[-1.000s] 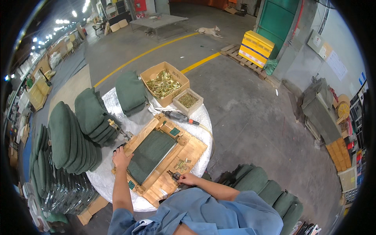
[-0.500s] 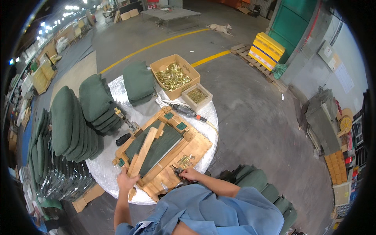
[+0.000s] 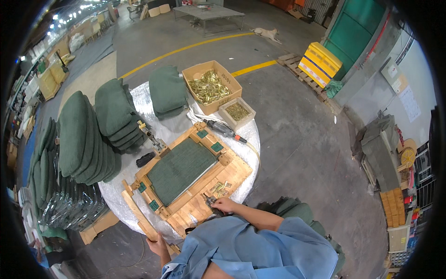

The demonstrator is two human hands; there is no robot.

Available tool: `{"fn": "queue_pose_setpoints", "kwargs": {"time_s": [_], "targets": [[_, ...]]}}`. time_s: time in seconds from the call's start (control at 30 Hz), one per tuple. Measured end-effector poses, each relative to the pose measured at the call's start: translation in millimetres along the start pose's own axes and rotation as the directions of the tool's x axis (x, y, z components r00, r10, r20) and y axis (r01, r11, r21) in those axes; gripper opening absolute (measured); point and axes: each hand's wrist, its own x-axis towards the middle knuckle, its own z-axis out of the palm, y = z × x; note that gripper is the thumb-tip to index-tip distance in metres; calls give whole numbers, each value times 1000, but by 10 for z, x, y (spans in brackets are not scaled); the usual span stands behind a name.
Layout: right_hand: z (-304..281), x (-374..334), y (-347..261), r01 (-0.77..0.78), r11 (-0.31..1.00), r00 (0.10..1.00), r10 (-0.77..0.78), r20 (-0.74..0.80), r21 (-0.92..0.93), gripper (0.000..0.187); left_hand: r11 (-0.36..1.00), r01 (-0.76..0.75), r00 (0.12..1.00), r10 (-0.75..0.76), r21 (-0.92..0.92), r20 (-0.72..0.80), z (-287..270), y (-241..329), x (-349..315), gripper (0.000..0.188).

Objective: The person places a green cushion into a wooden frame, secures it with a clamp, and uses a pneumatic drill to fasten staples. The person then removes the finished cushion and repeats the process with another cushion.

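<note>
You're gripping the wooden bar [image 3: 139, 213] with your left hand [image 3: 159, 245] at seven o'clock, fingers wrapping its lower end. Your right hand [image 3: 224, 204] is touching the dark clamp [image 3: 209, 200], five o'clock; can't tell if fingers are pinching. Green pad [image 3: 181, 172] is lying in the wooden frame [image 3: 197, 187] on the desk [image 3: 118, 195], bar off it. Looking partway: brass pieces [image 3: 219, 188] are lying loose, four o'clock.

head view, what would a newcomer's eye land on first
Likely the wooden frame around a dark green pad, in the middle of the silvery table. Next, the cardboard box of gold-coloured metal pieces at the table's far edge. Beyond, a yellow box at upper right and a pale dog lying on the floor stand out.
</note>
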Motion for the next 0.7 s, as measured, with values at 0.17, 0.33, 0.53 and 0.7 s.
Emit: {"fn": "queue_pose_setpoints", "kwargs": {"time_s": [0.17, 0.33, 0.53, 0.7], "targets": [[-9, -16, -11, 51, 996, 998, -53, -17, -71, 53, 971, 199, 979, -191, -135, 73, 98, -222, 146, 73], [-19, -28, -45, 190, 932, 972, -222, -72, -308, 46, 952, 261, 962, -243, -157, 122, 283, -192, 467, 76], [30, -65, -436, 329, 725, 788, -564, -248, -605, 31, 974, 220, 965, -225, 51, 133, 197, 9, 537, 76], [-166, 216, -913, 286, 584, 610, -723, -325, -760, 16, 901, 224, 961, -269, 372, 72, 221, 294, 644, 84]]}}
